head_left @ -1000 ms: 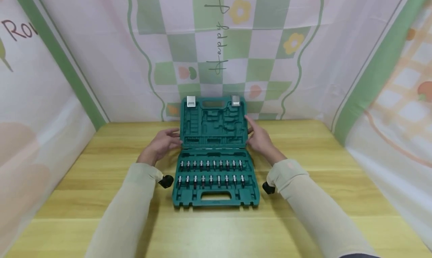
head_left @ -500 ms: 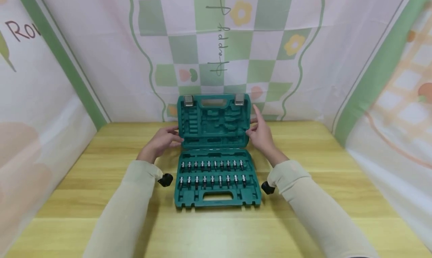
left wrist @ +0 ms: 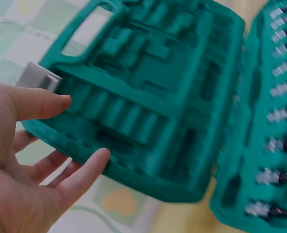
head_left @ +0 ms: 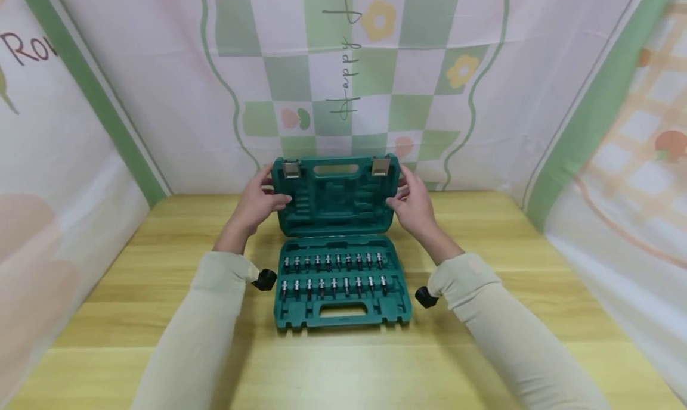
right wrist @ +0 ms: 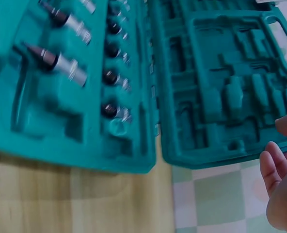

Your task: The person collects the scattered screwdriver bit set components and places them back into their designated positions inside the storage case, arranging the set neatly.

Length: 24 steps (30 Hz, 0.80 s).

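Observation:
A green plastic socket-bit case lies open on the table, its base (head_left: 303, 312) flat and its lid (head_left: 338, 204) raised at the back. Two rows of socket bits (head_left: 346, 287) sit in the base. My left hand (head_left: 254, 202) holds the lid's left edge, thumb over the moulded inner face and fingers along or behind the rim. At the right edge, my right hand (head_left: 416, 205) grips the lid the same way. Metal latches (head_left: 291, 170) hang at the lid's upper corners. In the left wrist view, the left thumb is beside one latch (left wrist: 38, 77).
A wooden table (head_left: 343, 368) carries the case. Behind it hangs a checked fabric backdrop (head_left: 370, 70), close to the lid, with fabric walls on both sides. A black wrist device (head_left: 265, 280) sits at each cuff.
The lid has tipped forward toward the person, and its latches have swung. My left hand has risen along the lid's left edge; both thumbs now lie over its inner face.

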### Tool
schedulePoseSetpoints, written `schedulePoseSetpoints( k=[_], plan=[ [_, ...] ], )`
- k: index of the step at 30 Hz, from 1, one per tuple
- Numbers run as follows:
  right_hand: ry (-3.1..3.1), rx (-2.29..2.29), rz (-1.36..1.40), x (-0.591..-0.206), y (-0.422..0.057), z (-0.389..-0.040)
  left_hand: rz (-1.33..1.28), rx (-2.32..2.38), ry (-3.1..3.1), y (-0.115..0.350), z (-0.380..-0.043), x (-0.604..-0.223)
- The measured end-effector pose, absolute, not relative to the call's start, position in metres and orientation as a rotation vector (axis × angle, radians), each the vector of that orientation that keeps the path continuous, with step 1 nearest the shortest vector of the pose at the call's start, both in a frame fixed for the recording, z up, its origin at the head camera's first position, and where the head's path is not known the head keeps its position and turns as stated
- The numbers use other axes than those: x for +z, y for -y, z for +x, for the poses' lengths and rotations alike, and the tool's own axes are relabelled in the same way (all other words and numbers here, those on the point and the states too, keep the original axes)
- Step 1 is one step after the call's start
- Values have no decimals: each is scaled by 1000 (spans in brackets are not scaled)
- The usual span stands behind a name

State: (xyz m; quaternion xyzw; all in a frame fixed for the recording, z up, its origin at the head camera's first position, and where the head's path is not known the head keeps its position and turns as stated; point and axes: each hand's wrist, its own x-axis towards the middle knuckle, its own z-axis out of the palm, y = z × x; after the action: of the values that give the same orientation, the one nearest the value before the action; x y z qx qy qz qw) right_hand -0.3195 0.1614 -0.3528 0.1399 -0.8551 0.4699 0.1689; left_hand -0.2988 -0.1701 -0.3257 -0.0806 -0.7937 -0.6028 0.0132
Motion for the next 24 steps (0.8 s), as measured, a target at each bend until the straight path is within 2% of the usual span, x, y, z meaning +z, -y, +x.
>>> schedulePoseSetpoints(
  k=[7,24],
  plan=[
    [2361,1399,451,-340,-158,-311,-286,-1861,2451,173,-288,-313],
    [2314,1416,477,-346,-155,-307,-333,-1620,2381,176,-285,-331]
  ],
)
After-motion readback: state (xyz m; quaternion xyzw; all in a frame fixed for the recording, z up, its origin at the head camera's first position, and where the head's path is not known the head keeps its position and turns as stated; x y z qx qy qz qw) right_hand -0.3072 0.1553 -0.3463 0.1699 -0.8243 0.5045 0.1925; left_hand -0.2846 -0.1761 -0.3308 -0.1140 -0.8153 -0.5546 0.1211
